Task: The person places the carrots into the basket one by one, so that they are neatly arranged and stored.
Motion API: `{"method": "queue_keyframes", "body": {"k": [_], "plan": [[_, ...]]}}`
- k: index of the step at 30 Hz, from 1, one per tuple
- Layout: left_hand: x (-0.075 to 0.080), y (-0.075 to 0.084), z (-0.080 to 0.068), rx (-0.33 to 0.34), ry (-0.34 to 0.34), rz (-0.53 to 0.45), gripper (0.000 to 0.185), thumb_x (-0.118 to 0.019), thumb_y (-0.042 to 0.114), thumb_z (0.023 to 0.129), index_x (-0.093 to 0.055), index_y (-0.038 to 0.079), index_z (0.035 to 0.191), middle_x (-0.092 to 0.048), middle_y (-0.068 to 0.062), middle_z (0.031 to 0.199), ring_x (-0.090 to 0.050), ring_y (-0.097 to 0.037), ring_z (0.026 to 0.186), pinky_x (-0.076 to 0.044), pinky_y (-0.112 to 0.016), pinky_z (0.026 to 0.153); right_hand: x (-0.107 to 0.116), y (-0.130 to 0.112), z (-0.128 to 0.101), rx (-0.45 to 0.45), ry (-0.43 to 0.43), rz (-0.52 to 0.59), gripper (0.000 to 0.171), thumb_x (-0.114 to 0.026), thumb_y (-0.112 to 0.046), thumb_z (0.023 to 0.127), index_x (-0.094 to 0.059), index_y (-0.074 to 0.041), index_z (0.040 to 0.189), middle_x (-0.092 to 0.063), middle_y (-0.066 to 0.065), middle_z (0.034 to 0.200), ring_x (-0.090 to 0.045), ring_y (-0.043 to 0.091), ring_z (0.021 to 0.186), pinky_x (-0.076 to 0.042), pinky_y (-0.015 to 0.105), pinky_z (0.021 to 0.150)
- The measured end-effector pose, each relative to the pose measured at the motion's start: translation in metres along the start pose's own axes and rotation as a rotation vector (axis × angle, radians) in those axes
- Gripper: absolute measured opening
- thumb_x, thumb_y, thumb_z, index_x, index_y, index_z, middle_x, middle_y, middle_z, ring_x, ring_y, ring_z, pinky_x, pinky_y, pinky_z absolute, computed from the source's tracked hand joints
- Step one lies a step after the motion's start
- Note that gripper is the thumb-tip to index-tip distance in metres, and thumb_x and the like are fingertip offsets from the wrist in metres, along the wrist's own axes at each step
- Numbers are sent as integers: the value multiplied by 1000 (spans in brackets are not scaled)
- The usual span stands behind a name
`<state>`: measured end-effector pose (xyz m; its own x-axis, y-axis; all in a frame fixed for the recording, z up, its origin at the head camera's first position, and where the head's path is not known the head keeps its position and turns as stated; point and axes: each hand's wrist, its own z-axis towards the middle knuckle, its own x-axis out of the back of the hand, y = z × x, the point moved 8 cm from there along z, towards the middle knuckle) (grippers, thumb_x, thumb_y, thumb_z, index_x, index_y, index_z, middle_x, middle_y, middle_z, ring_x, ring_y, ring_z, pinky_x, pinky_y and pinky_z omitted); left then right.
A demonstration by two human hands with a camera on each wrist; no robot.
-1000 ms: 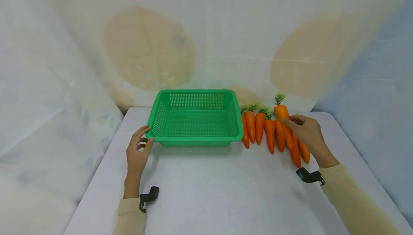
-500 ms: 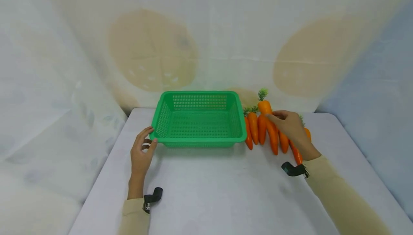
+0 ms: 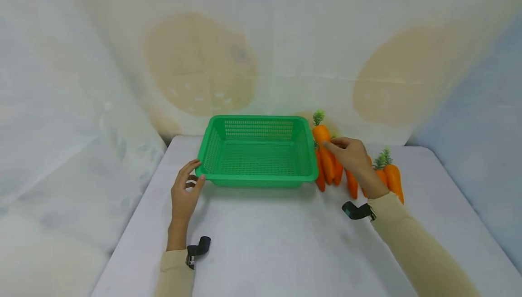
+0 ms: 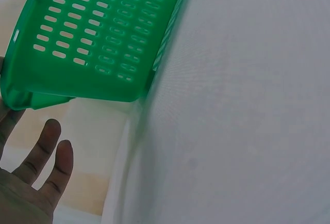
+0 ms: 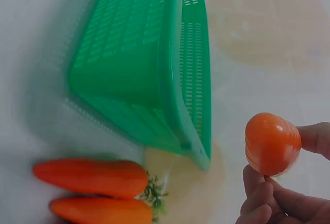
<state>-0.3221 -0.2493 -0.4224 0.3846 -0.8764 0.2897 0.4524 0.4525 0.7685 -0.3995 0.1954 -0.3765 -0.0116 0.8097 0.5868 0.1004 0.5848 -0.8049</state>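
In the head view my left hand (image 3: 185, 192) holds the near left corner of a green plastic basket (image 3: 256, 182), thumb and index finger at its rim. Two other fingers (image 4: 49, 136) hang free below the rim in the left wrist view. My right hand (image 3: 351, 154) pinches an orange carrot (image 3: 325, 152) with a green leafy top, between thumb and fingertips. It is raised just right of the basket, over other carrots. In the right wrist view the held carrot (image 5: 272, 144) points its tip at the camera, apart from the basket wall (image 5: 118, 87).
Several carrots lie on the white-covered table (image 3: 269, 242) right of the basket, some behind my right forearm. One carrot (image 3: 393, 181) is farthest right; another carrot (image 5: 90, 176) lies close beside the basket. A patterned cloth (image 3: 302, 52) hangs behind the table.
My right hand has carried the carrot left, from the right end of the row to beside the basket. My left hand stays at the corner; the view has shifted slightly.
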Motion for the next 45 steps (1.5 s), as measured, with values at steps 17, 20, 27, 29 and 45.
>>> {"method": "queue_keyframes", "body": {"k": [17, 20, 27, 29, 45], "plan": [[-8, 0, -4, 32, 8, -4, 40, -68, 3, 95, -60, -3, 133, -55, -18, 140, -58, -29, 88, -48, -23, 71, -44, -20, 23, -10, -48, 118, 60, -66, -50, 94, -63, -5, 133, -60, 15, 135, -52, 32, 124, -44, 48, 103], [-9, 1, -4, 27, 12, -12, 40, -68, 3, 94, -59, -3, 133, -55, -18, 140, -58, -30, 88, -48, -22, 70, -54, -23, 26, -23, -69, 139, 60, -66, -51, 93, -63, -6, 134, -59, 13, 135, -52, 31, 124, -44, 48, 104], [-13, 6, -4, 11, 12, -10, 40, -68, 1, 94, -59, -4, 133, -55, -19, 140, -58, -30, 87, -49, -22, 70, -73, -30, 33, -16, -86, 165, 61, -66, -51, 93, -63, -5, 133, -61, 14, 131, -52, 31, 123, -40, 49, 106], [-15, 8, -4, 9, 6, -11, 40, -68, 1, 94, -59, -4, 133, -55, -19, 140, -59, -30, 87, -49, -23, 70, -78, -30, 34, -13, -94, 174, 60, -66, -49, 93, -63, -3, 132, -61, 14, 130, -51, 31, 124, -40, 49, 107], [-24, 19, -9, -1, 11, -22, 40, -68, 0, 94, -59, -5, 132, -55, -21, 139, -59, -32, 86, -50, -27, 69, -124, -54, 38, -57, -151, 256, 49, -67, -42, 95, -67, -4, 125, -64, 13, 122, -57, 30, 113, -42, 48, 102]]}}
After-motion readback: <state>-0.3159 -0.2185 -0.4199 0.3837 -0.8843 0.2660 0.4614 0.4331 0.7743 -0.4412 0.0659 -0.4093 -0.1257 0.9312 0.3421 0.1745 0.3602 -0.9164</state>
